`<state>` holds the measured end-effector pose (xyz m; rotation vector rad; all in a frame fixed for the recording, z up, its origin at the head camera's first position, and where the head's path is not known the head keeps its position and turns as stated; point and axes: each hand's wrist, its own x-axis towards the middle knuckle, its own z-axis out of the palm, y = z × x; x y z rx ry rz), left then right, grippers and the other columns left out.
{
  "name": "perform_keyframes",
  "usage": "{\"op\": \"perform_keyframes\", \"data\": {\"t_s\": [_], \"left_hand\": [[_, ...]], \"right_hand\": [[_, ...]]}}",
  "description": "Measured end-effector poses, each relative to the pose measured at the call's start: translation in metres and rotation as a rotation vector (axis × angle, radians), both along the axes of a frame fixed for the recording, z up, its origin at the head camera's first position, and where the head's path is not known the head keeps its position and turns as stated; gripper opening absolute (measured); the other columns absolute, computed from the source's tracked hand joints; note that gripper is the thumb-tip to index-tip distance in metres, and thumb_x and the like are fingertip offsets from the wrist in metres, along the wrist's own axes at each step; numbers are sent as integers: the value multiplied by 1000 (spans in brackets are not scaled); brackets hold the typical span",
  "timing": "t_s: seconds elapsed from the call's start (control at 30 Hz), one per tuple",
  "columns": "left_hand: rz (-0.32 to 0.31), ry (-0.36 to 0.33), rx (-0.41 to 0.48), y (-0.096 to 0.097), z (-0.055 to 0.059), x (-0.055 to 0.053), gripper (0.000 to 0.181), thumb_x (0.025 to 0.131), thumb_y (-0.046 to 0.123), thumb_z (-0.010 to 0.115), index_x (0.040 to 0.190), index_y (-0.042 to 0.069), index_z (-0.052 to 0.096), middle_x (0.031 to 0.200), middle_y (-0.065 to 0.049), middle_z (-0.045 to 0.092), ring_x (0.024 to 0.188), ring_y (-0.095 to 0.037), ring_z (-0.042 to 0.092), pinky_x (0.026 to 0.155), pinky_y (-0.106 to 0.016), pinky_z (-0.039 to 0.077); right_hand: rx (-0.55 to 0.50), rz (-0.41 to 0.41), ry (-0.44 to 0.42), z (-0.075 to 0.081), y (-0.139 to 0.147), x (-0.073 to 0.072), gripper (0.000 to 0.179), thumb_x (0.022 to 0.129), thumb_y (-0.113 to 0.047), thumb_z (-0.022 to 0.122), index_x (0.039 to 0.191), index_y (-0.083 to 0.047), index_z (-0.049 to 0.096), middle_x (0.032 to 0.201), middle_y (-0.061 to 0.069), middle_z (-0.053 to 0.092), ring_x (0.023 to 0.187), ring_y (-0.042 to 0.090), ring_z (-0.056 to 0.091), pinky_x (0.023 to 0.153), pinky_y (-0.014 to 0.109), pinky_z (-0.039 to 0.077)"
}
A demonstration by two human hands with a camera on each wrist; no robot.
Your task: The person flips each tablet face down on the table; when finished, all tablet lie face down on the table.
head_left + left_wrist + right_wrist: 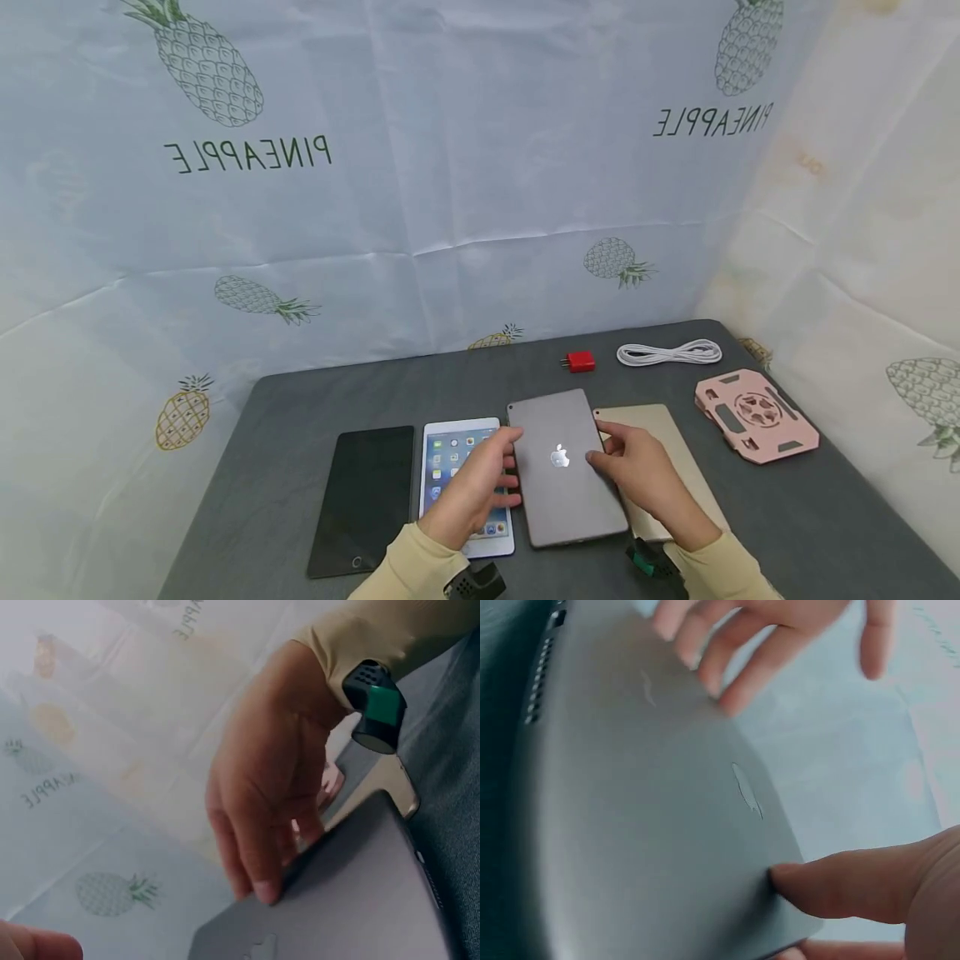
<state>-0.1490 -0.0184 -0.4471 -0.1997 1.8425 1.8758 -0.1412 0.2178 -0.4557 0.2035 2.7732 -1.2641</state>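
A grey tablet (566, 492) with an apple logo lies back side up in the head view, its near end slightly raised. My right hand (641, 467) pinches its right edge, thumb on the back and fingers underneath; the right thumb (840, 881) shows close up in the right wrist view. Along the tablet's left edge, my left hand (476, 487) has its fingers spread, with fingertips right at that edge and the thumb lifted. Beneath the left hand is a white tablet (487, 546) with a lit screen. A gold tablet (686, 467) is partly hidden under the right hand.
Far left on the grey table (247, 500) lies a black tablet (367, 500), screen up. Behind are a red charger plug (580, 361) and a coiled white cable (667, 353). A pink slotted stand (757, 415) sits at the right. A pineapple-print cloth (450, 167) hangs behind the table.
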Motion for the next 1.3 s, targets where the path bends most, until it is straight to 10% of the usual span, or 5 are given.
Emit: {"op": "perform_keyframes", "data": {"t_s": [0.33,0.97,1.3], "left_hand": [[-36,-29,-10,2,2,2,85,102,53,60,155,-11,41,139,-33,44,115,-43,52,95,-60,60],[-114,3,-43,4,4,6,82,104,52,57,162,-4,41,162,-38,34,129,-48,50,114,-64,46],[-161,50,-28,7,8,7,76,108,46,52,161,-6,42,173,-35,24,145,-65,38,123,-73,33]], "right_hand": [[199,32,2,-17,-8,7,23,85,-8,85,100,1,71,71,0,51,66,15,47,57,27,31],[296,32,-38,-13,-14,-1,43,89,-27,86,112,9,77,79,6,68,73,19,59,58,33,46],[329,41,-38,-15,-17,-4,57,90,-32,85,120,15,74,121,31,76,102,35,76,82,54,65]]}}
